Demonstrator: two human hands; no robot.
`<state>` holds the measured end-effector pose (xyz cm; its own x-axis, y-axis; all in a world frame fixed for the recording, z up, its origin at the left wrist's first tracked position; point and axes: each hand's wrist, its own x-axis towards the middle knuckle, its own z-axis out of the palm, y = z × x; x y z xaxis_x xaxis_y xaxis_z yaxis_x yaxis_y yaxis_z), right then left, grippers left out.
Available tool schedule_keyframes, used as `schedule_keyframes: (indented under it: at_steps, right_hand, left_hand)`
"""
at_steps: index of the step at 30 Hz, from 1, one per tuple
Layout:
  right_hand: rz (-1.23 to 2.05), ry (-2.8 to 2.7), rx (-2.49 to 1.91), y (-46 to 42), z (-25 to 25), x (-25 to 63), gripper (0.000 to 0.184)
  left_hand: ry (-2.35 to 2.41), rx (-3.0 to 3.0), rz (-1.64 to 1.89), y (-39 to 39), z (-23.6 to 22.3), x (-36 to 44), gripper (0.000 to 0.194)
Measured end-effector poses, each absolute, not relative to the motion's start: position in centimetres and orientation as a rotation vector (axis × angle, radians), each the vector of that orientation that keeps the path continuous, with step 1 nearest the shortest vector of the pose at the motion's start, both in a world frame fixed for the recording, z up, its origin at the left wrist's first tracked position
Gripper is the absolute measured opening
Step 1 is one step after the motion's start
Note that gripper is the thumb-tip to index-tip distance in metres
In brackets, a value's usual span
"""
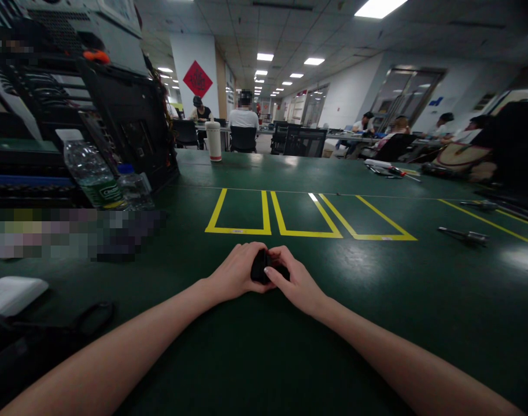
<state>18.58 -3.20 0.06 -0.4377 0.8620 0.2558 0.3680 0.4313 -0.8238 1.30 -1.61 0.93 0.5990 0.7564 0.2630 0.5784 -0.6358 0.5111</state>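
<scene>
Both hands meet over the green tabletop (pixel 264 341), just in front of the yellow tape outlines. My left hand (pixel 235 268) is closed round the left side of a small black object (pixel 259 267), whose kind I cannot make out. From the other side my right hand (pixel 293 280) grips it, thumb across its near face and fingers curled behind. A dark part of it also shows between the right thumb and forefinger. The fingers cover much of its outline.
Yellow tape outlines (pixel 307 234) mark the table ahead. At left stand a water bottle (pixel 90 167), a smaller blue-capped bottle (pixel 133 188) and an open computer case (pixel 133 127). A white cup (pixel 213 140) is farther back. A metal tool (pixel 465 236) lies at right. Several people sit beyond.
</scene>
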Motion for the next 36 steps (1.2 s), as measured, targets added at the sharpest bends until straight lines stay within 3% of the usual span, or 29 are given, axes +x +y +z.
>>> schedule_keyframes:
  at_steps: [8,18,29,36]
  right_hand:
    - [0.665,-2.009,-1.000,-2.9,-0.5,18.7,0.012]
    - [0.893,-1.954,-1.073,-2.8,-0.5,18.6,0.020]
    - [0.655,-2.026,-1.010,-3.1,-0.4,18.7,0.013]
    - [0.806,-1.948,-1.021,-2.9,-0.6,18.6,0.020]
  left_hand:
    - [1.067,2.516,0.766,-1.3,-0.1,1.5,0.058]
    - [1.080,2.459,0.668,-1.6,0.9,1.5,0.054]
    - [1.070,2.495,0.680,-1.6,0.9,1.4,0.052]
    - [1.063,2.487,0.673,-1.7,0.9,1.5,0.054]
